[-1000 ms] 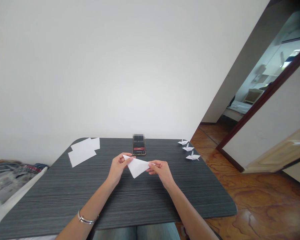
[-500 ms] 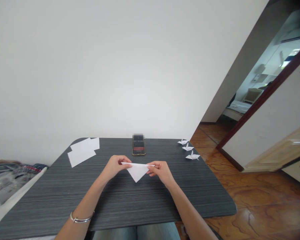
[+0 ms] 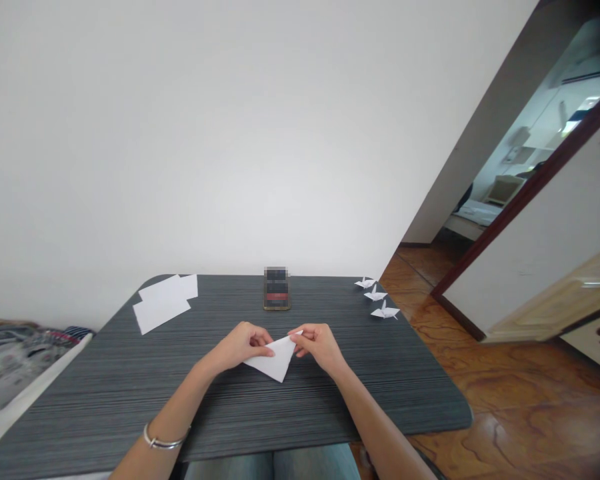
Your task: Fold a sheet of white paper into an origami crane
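A white paper folded into a triangle (image 3: 275, 360) lies low over the dark striped table (image 3: 230, 407), near its middle. My left hand (image 3: 240, 347) rests on the triangle's left part, fingers curled and pinching its upper edge. My right hand (image 3: 317, 345) pinches the triangle's upper right corner between thumb and fingers. A silver bracelet (image 3: 163, 441) sits on my left wrist.
A phone (image 3: 277, 294) lies at the table's far middle. Two white sheets (image 3: 164, 304) lie at the far left corner. Three folded paper cranes (image 3: 377, 296) stand along the far right edge. Cloth clutter (image 3: 25, 347) is left of the table; wooden floor and a doorway are on the right.
Both hands have drawn closer together and lowered toward the table. The triangle, held up and wide before, now looks narrower and lies nearer the tabletop.
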`<state>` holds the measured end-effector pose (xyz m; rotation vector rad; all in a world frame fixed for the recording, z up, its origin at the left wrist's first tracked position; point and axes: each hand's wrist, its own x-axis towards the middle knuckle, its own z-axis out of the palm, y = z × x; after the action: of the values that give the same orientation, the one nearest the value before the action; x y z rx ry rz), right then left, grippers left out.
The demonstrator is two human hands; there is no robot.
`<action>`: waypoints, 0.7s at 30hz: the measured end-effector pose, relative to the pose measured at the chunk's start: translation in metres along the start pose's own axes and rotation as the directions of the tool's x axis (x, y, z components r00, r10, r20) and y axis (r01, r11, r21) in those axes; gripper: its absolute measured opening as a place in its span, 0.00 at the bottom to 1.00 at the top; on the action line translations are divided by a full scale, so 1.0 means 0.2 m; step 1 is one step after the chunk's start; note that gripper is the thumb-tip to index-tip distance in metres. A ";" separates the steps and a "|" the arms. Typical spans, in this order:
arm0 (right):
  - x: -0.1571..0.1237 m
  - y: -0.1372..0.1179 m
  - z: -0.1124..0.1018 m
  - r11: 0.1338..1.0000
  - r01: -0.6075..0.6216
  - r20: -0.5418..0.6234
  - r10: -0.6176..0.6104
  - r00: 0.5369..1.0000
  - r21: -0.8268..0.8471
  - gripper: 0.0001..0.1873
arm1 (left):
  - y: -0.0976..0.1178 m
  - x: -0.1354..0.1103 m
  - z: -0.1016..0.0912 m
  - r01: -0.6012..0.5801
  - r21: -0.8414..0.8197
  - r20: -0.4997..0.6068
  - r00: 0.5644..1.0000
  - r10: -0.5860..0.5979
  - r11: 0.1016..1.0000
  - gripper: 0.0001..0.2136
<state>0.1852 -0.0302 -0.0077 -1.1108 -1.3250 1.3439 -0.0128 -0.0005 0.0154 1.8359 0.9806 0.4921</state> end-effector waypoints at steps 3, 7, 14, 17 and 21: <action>0.00 -0.01 0.00 0.999 0.029 -0.062 -0.027 0.998 0.025 0.13 | -0.01 0.00 0.00 -0.002 -0.009 -0.027 1.000 0.001 1.000 0.13; 0.00 -0.01 0.00 0.997 0.076 -0.112 -0.074 0.991 0.018 0.12 | -0.01 0.01 0.00 -0.010 -0.030 -0.027 1.000 0.009 1.000 0.14; 0.00 0.00 0.02 0.996 0.083 -0.093 -0.084 0.992 -0.013 0.11 | 0.00 0.02 0.06 -0.021 -0.050 0.006 1.000 0.021 0.999 0.14; 0.00 0.00 0.03 0.996 0.090 -0.078 -0.091 0.993 -0.011 0.11 | 0.00 0.03 0.08 -0.051 -0.031 -0.014 0.999 0.051 0.998 0.14; 0.00 -0.01 0.03 0.993 0.111 -0.120 -0.113 0.986 -0.026 0.12 | 0.00 0.04 0.11 -0.062 -0.006 -0.057 0.997 0.061 0.998 0.14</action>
<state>0.1795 -0.0316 -0.0058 -1.0964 -1.2942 1.1662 0.0064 -0.0066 0.0060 1.8584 0.9613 0.5874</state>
